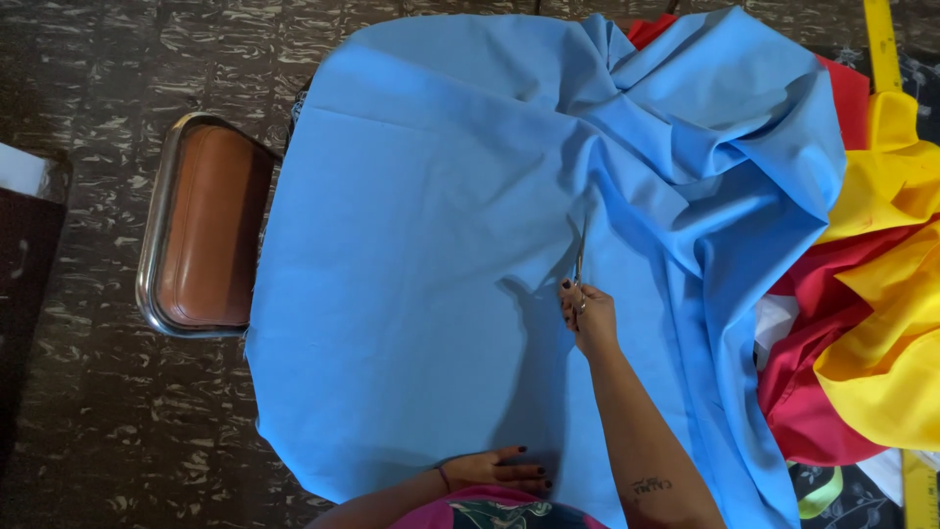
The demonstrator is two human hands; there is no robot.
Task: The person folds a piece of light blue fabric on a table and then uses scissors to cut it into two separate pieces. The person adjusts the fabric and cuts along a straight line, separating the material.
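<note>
across the middle of the view lies a large blue cloth, a plain sky-blue sheet that is smooth and flat on its left half, with a faint fold crease near its upper edge, and bunched into deep, soft folds on its upper right. near the centre of the blue cloth the right hand is clenched around the handles of a pair of scissors, whose thin metal blades point away from the person into the fabric just where the flat part meets the folds; the fingernails are dark. at the near edge of the blue cloth the left hand rests flat on the fabric with fingers spread, grasping nothing, a thin band at the wrist. right of the blue cloth, and partly under it, lie a red cloth and a yellow cloth, both rumpled, with a bit of white fabric between them. a yellow measuring strip runs along the far right, beyond the yellow cloth. the desk under the blue cloth is almost wholly covered, only a dark patch showing at the lower right. left of the blue cloth stands a stool with a brown padded seat and a shiny metal rim, on a dark floor streaked with pale marks.
</note>
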